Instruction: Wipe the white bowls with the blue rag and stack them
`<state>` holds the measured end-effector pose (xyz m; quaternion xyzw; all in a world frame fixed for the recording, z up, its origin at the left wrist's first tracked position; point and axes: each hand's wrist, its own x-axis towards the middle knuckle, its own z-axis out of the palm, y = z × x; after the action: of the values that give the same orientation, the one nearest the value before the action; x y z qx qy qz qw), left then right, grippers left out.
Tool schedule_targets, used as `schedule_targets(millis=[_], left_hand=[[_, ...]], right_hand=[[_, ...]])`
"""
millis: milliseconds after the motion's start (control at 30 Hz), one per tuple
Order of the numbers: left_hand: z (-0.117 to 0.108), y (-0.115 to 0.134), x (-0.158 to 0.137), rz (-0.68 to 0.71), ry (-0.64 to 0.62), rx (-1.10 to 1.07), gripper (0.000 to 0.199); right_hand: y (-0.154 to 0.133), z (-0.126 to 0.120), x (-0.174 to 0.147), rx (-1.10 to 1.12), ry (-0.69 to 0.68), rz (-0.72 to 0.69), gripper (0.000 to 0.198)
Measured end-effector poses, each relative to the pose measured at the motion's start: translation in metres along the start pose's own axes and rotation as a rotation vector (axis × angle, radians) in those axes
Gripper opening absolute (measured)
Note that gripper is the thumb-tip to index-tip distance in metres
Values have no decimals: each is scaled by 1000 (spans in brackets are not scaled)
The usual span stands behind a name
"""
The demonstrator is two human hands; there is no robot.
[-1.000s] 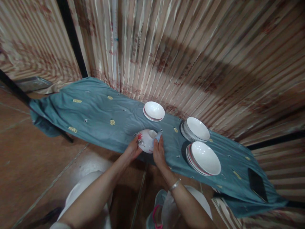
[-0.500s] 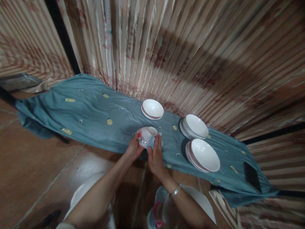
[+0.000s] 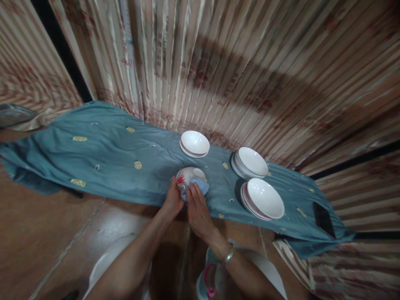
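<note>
A white bowl (image 3: 187,172) with a red flower print is tipped over so its outside and foot ring face up, near the front edge of the cloth-covered table. My left hand (image 3: 173,199) grips the bowl's left side by the rim. On the bowl's outer wall, my right hand (image 3: 198,210) presses a light blue cloth (image 3: 203,185) with its fingers held together. The cloth partly covers the bowl, and the bowl's inside is hidden.
Behind the hands stands a small stack of white bowls (image 3: 195,143). To the right are two taller stacks, a rear one (image 3: 252,161) and a front one (image 3: 265,198). A black phone (image 3: 324,219) lies on the right end of the teal tablecloth (image 3: 112,158). A pleated curtain (image 3: 175,62) hangs behind.
My right hand has slid the blue cloth across the bowl's outside, toward its foot. My left hand still grips the bowl. The whole view has shifted slightly.
</note>
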<state>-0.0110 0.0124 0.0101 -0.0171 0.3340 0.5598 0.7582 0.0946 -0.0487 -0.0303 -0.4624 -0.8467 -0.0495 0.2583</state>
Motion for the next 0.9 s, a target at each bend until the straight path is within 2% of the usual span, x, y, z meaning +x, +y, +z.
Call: schedule_targets(millis=[233,367,467,633,767,900], left_hand=[[3,-3,1,38,-17,110,41],[6,-8,7,92,-15,127,25],[4,-12,12,115,-84,146,19],[0,-17,9,192,-181,212,25],[2,-19,0,131,-268,290,29],[4,-20,-3,138,-286,371,27]], right_hand=[[1,-12,11,-44,-31,-19,62],[4,-23,19,-86,-50,20,60],[7,-29,23,-95,-58,65,58],[16,-36,28,-67,7,160,55],[29,-40,31,1,78,204,52],[34,-43,34,65,118,219,48]])
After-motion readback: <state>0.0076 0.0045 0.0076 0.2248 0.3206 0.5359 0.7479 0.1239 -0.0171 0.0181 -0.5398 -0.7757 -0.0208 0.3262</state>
